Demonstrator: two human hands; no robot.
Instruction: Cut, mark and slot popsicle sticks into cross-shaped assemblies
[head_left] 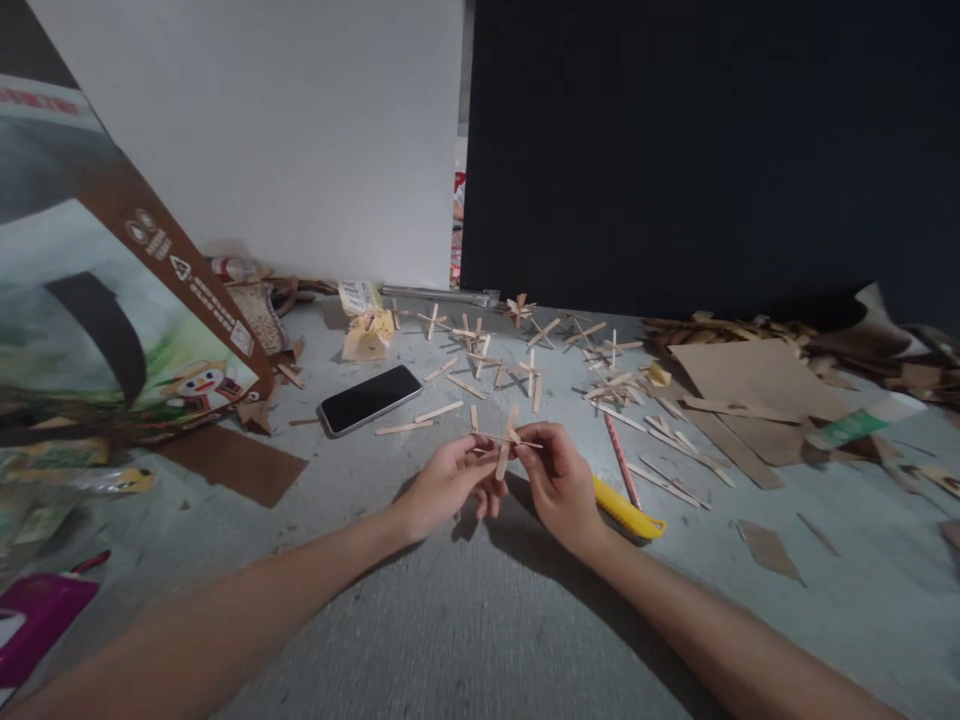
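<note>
Forearms [247, 610] come in from both bottom corners, bare, angled toward the middle of the grey table [450, 650]. Left hand [450, 480] has thumb and fingers closed on the stick cross [507, 448], other fingers curled loosely below it. Right hand [559, 485] pinches the same piece near its right-hand end. Cross is held between the 2 hands, just off the table.

On handling: I'd let the left grip act as the clamp and the right make only small corrections. Press near the crossing, not out at the tips; thin wood probably pivots or snaps if levered. Check the angle before letting go. Resting the wrists would likely cut wobble.

Part itself: pale, flat wood sticks, at least 2, crossing around mid-length. 1 runs near upright and leans a bit; 1 lies roughly level. Too small to tell whether they're slotted, glued or just overlapped.

Similar stick pieces [482, 350] stand beyond the hands. Phone [370, 400] lies forward-left, yellow cutter-like tool [630, 512] just beside the right wrist. I'd watch that.
</note>
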